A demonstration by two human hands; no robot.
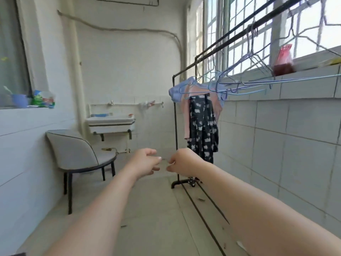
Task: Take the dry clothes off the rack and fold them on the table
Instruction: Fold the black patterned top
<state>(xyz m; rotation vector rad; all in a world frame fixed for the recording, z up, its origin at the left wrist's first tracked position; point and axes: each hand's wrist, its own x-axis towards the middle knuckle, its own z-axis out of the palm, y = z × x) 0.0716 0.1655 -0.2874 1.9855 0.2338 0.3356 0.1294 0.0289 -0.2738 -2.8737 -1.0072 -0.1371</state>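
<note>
A black clothes rack (175, 126) runs along the right wall under the window. At its far end hang a pink top with pale blue sleeves (186, 93) and a black garment with white blotches (203, 130). Several bare wire hangers (238, 84) hang on the nearer part of the rail. My left hand (145, 161) and my right hand (182, 161) reach forward side by side at mid-frame, fingers loosely curled and holding nothing, well short of the clothes. No table is in view.
A grey chair (77, 154) stands against the left wall. A white wall sink (110, 122) is at the far end. A red bag (283, 60) sits on the right window sill. The rack's base bars (203, 215) run along the tiled floor.
</note>
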